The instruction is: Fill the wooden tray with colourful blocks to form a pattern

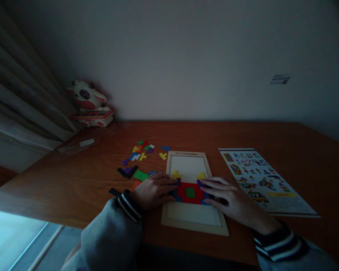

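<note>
A wooden puzzle frame [196, 227] with a pale inside lies on the table. Across its middle sits a band of coloured pieces: a green piece [190, 192] ringed by red ones [190, 184], with blue and purple at the sides. Two yellow pieces [176, 175] [200, 175] stand above the band at its left and right. My left hand [157, 189] rests over the frame's left edge, fingers stretched out and touching the pieces there. From the right, my right hand [228, 195] lays its spread fingers on the band's right end. Neither hand grips a piece.
Several loose coloured pieces [142, 156] lie left of the frame, with black pieces [132, 172] nearer my left hand. A printed pattern sheet [267, 180] lies at the right. A cow toy [92, 103] stands at the back left by the curtain [22, 86].
</note>
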`<action>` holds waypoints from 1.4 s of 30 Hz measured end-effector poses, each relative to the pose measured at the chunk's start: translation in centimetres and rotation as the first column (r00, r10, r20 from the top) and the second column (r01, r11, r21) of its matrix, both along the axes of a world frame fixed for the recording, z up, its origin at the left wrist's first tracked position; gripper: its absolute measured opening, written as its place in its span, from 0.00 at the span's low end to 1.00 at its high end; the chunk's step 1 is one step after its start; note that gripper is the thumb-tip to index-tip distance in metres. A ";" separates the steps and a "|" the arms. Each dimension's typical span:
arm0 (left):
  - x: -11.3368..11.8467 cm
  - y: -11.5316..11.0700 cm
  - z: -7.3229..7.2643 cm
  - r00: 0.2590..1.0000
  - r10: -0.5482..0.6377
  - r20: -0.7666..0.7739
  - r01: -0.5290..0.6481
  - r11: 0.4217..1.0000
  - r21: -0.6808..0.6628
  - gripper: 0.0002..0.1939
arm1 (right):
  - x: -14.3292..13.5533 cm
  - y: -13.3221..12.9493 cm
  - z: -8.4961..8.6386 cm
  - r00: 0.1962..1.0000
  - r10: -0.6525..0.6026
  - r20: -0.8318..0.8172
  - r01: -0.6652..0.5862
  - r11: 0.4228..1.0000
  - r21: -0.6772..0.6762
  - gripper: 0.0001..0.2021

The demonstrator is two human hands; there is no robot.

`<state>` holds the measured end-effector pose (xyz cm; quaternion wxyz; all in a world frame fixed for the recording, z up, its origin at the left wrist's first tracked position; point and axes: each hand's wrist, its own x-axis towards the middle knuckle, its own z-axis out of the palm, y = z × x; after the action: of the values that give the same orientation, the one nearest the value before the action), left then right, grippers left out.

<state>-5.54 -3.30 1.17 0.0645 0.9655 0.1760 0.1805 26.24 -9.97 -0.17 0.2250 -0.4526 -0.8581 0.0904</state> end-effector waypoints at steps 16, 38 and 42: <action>0.2 3.4 -1.0 0.994 0.016 0.110 -0.009 0.998 -0.068 0.20 | 0.1 2.6 -0.2 0.993 -0.011 -0.114 0.000 0.995 -0.099 0.18; -0.4 2.3 -0.5 0.975 0.202 0.097 -0.187 0.972 -0.143 0.34 | 0.5 1.7 -0.3 0.990 -0.075 -0.122 0.073 0.997 -0.015 0.23; -0.3 2.2 -0.4 0.973 0.201 0.116 -0.185 0.973 -0.135 0.33 | 0.8 1.4 -0.6 0.985 -0.097 -0.146 0.095 0.995 -0.021 0.24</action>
<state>-5.81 -1.12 0.81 0.1174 0.9244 0.2753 0.2366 27.08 -8.56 -0.80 0.2886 -0.4870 -0.8158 0.1183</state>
